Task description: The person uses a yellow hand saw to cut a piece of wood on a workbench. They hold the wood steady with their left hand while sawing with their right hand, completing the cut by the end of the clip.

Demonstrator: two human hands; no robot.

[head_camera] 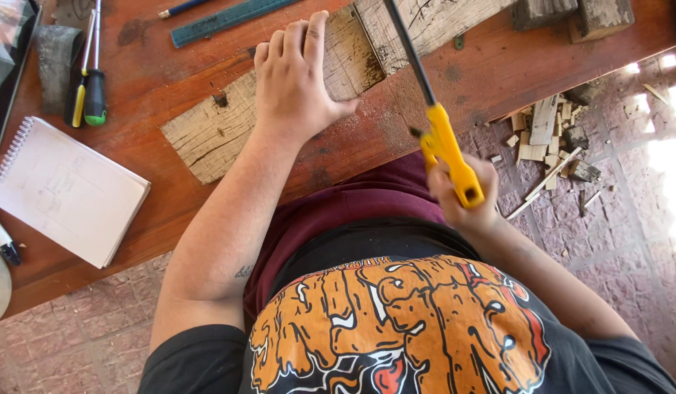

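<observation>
My left grip (294, 80) lies flat and spread, palm down, on the weathered plank (228, 124), fingers apart, holding nothing, just pressing. The plank sits on the red counter (163, 219) and runs out past both sides of this grip. My right grip (465, 193) is wrapped tight round the yellow handle of the handsaw (443, 142); the dark blade rises away from this grip, crossing the plank just to the right of my left thumb. Sawdust lies on the counter beside the blade. Well left of the left grip: a spiral notepad (68, 190), screwdrivers (90, 80), a green ruler (221, 18). On the brick floor (615, 219), just right of the right grip, a pile of wood offcuts (549, 138).
</observation>
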